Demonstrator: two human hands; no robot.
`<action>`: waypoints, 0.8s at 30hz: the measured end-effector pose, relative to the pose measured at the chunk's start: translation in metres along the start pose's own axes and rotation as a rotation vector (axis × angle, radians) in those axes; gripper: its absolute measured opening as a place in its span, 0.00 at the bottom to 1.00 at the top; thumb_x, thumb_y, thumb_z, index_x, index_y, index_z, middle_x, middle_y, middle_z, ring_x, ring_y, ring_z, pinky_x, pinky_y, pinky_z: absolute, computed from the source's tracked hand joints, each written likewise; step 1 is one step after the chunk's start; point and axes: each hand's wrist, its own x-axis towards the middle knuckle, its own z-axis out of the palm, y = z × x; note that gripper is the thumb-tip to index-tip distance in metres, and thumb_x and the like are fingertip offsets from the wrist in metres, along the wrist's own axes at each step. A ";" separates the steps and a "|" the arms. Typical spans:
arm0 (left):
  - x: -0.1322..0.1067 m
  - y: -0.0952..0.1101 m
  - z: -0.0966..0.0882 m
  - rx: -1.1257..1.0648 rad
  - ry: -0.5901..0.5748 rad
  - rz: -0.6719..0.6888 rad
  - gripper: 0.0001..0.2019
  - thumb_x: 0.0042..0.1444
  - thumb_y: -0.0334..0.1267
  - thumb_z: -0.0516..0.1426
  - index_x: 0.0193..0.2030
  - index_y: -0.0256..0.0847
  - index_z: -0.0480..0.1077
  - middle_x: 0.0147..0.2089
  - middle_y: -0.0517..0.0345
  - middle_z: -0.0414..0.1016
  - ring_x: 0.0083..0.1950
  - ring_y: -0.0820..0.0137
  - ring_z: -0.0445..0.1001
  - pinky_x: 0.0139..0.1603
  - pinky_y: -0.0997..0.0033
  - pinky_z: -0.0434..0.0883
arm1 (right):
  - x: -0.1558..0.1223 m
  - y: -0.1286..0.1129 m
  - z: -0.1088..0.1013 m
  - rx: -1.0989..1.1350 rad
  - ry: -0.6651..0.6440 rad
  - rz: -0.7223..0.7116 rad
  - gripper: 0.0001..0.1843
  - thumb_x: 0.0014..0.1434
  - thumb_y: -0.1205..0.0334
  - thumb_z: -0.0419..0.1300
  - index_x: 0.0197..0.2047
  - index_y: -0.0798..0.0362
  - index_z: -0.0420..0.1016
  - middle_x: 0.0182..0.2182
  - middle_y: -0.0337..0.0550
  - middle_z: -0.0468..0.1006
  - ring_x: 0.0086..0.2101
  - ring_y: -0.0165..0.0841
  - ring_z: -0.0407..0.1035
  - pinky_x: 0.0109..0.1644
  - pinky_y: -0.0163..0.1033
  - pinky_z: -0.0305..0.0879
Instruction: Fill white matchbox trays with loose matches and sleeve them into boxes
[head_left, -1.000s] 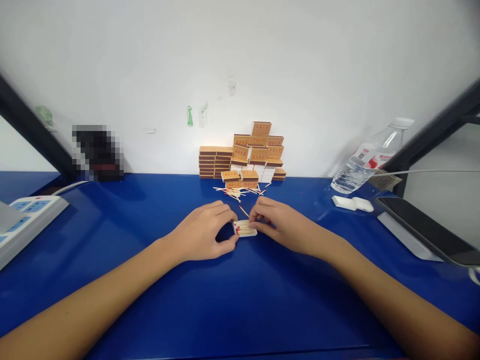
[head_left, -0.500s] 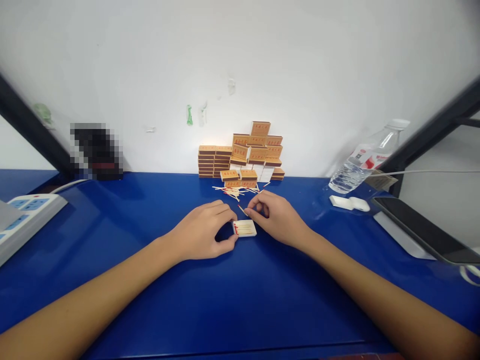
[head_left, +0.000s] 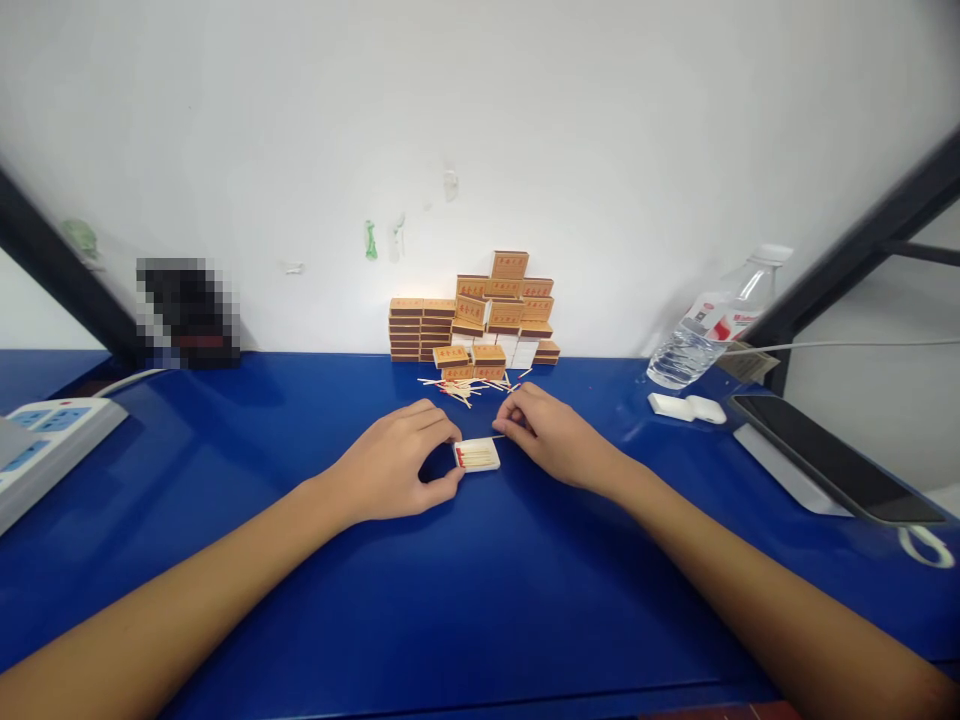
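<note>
A small white matchbox tray (head_left: pixel 477 456) with red-tipped matches lies on the blue table (head_left: pixel 480 600). My left hand (head_left: pixel 397 462) curls round its left end, thumb and fingers pinching the tray. My right hand (head_left: pixel 551 436) rests just right of the tray, fingers pinched on a single match whose end reaches the tray's upper right corner. Beyond the hands lie several loose matches (head_left: pixel 469 387) in front of a stack of tan matchboxes (head_left: pixel 480 315) against the white wall.
A white power strip (head_left: pixel 45 440) sits at the left edge. At the right are a tilted plastic water bottle (head_left: pixel 705 325), a small white object (head_left: pixel 686 407), a dark phone (head_left: pixel 832 460) on a stand and a cable. A pixelated dark item (head_left: pixel 187 310) stands back left.
My right hand lifted off the tray, picked a match from just behind it and brought it back to the tray's right corner. The left hand kept its hold. The view shifted slightly.
</note>
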 end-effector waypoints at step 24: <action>0.000 0.000 0.001 -0.011 0.009 0.021 0.09 0.64 0.39 0.59 0.48 0.38 0.74 0.43 0.51 0.79 0.47 0.59 0.75 0.50 0.56 0.74 | 0.018 0.038 -0.018 -0.045 0.223 0.053 0.06 0.66 0.61 0.59 0.41 0.52 0.77 0.36 0.44 0.76 0.33 0.35 0.68 0.40 0.41 0.62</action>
